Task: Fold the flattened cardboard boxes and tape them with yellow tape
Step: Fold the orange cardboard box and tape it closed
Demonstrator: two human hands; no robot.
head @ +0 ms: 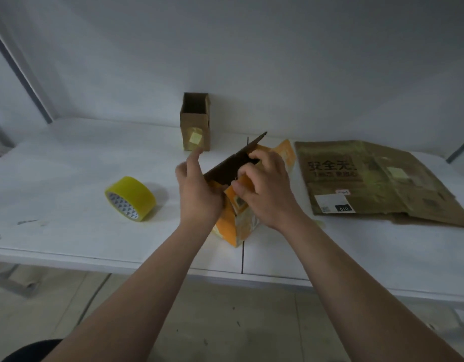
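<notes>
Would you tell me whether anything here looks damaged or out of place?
The flattened cardboard on the right looks worn: its near edge is ragged and old tape patches cling to it. A small yellowish scrap lies loose on the table.

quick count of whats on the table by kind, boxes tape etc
tape rolls: 1, the yellow tape roll
set-up boxes: 2, the brown box at the back and the orange box being held
flattened cardboard piles: 1, the flat cardboard on the right; its sheets cannot be counted
total: 4
</notes>
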